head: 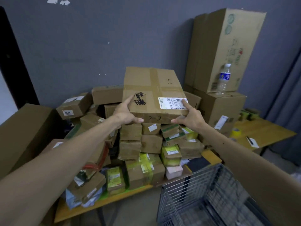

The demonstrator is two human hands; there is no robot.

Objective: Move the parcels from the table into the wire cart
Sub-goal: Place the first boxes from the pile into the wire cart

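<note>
A flat brown cardboard parcel [153, 88], marked "2-3" and bearing a white label, sits on top of the pile of parcels [146, 147] on the wooden table [104, 203]. My left hand [126, 114] grips its near left corner, thumb under the front edge and forefinger on top. My right hand [189, 115] grips its near right corner the same way, forefinger on the label. The wire cart [206, 193] stands at the lower right, beside the table's front edge.
Tall cardboard boxes [223, 49] are stacked at the back right with a water bottle [224, 79] on them. A large box [22, 136] leans at the left. A second table [263, 132] at the right carries tape rolls and a pen.
</note>
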